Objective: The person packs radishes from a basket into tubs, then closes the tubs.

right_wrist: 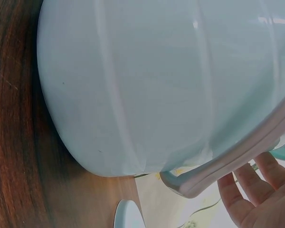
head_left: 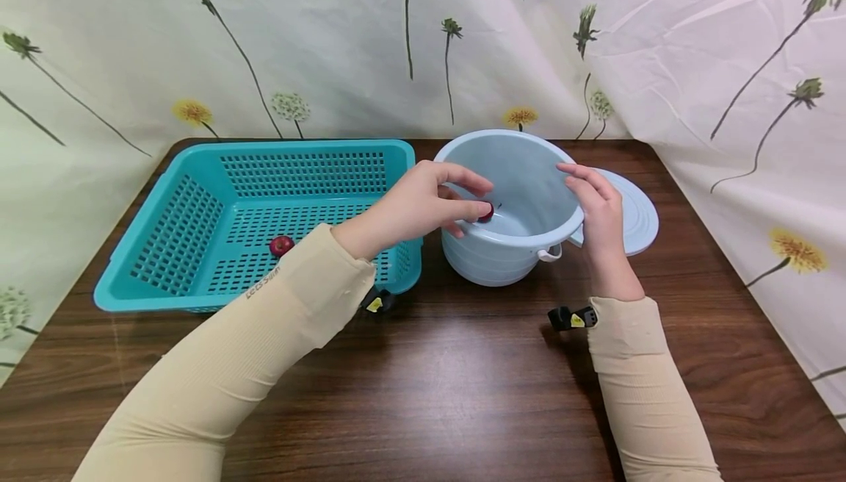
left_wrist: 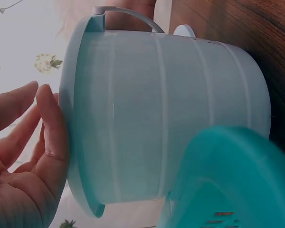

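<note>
In the head view my left hand (head_left: pixel 436 199) reaches over the left rim of a pale blue bucket (head_left: pixel 496 265), fingers loosely bent and thumb apart from them. The left wrist view shows nothing between its thumb and fingers. Beside the thumb tip, inside the bucket in the head view, a dark red round thing (head_left: pixel 485 214) shows, partly covered by the thumb. My right hand (head_left: pixel 600 210) is at the bucket's right rim with its fingers fairly straight. In the right wrist view, its fingertips (right_wrist: pixel 247 175) lie right at the rim.
A turquoise perforated basket (head_left: pixel 258 145) stands left of the bucket, with a small red apple (head_left: pixel 281 245) in it. The pale blue lid (head_left: pixel 637 217) lies on the wooden table (head_left: pixel 436 394) behind my right hand. A flower-patterned cloth (head_left: pixel 344 48) hangs behind.
</note>
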A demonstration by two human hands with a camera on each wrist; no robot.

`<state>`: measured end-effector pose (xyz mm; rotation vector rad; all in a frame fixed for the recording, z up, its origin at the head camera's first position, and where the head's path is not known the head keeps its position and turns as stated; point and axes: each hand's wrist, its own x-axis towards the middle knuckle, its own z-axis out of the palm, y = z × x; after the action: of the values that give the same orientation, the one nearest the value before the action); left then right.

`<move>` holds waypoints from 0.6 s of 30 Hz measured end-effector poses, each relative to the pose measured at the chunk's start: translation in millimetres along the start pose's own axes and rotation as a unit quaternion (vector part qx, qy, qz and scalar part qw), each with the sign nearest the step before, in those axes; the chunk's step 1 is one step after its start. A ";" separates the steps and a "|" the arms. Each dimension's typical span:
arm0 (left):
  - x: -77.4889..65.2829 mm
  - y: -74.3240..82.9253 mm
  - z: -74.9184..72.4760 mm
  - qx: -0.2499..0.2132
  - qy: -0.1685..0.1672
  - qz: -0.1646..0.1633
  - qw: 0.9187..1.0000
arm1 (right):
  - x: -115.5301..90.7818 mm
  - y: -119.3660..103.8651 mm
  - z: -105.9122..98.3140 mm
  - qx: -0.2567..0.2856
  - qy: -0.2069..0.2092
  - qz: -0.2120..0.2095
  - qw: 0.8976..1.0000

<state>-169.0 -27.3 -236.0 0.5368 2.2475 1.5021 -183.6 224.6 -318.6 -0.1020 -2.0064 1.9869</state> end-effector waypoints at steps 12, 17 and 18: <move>-11.8 -1.0 -16.9 0.034 0.025 -0.001 0.999 | -0.1 -1.1 0.6 -0.013 -0.004 -0.002 1.000; -16.8 -9.0 -32.1 0.067 0.038 -0.013 0.997 | -0.4 -0.8 -0.7 -0.017 -0.003 0.001 1.000; -18.0 -10.5 -35.6 0.069 0.041 -0.015 0.997 | -0.7 -0.7 -1.2 -0.016 -0.002 0.003 1.000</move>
<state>-172.9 -68.1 -231.3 0.4876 2.4249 1.3839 -182.5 225.6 -318.1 -0.1113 -2.0428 1.9616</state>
